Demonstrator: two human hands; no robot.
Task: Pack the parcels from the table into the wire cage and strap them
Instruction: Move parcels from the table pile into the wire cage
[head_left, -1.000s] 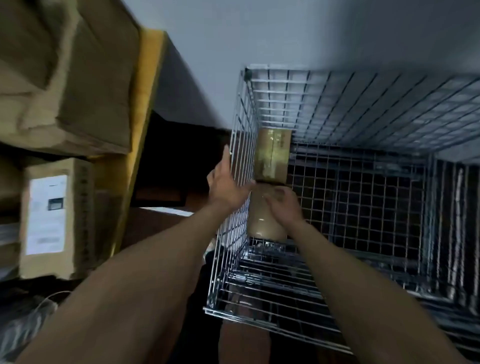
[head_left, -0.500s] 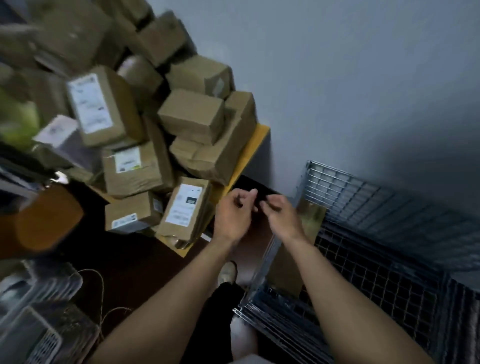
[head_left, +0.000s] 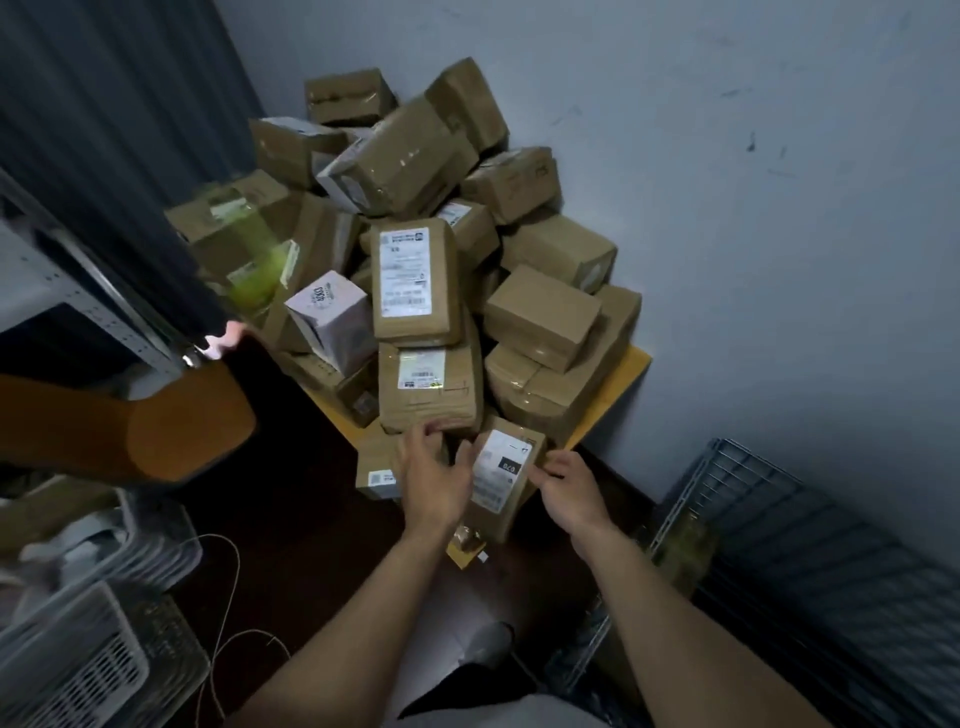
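A heap of brown cardboard parcels (head_left: 415, 275) covers the yellow table (head_left: 626, 371) in the corner. At the table's front edge leans a parcel with a white label (head_left: 501, 475). My left hand (head_left: 434, 480) lies with spread fingers against its left side and over a small box behind it. My right hand (head_left: 571, 493) touches its right edge with relaxed fingers. Neither hand plainly grips it. The wire cage (head_left: 753, 470) stands at the lower right by the wall, with a taped brown parcel (head_left: 685, 551) inside its near corner.
White plastic baskets (head_left: 78, 670) sit at the lower left, with a thin string (head_left: 228, 597) on the dark floor beside them. An orange-brown object (head_left: 192, 426) juts in from the left, below a grey metal shelf (head_left: 78, 291). The wall runs behind the table and cage.
My view swung left from the cage to the table. Both hands left the parcel set in the cage and moved up to the labelled parcel at the table's front edge.
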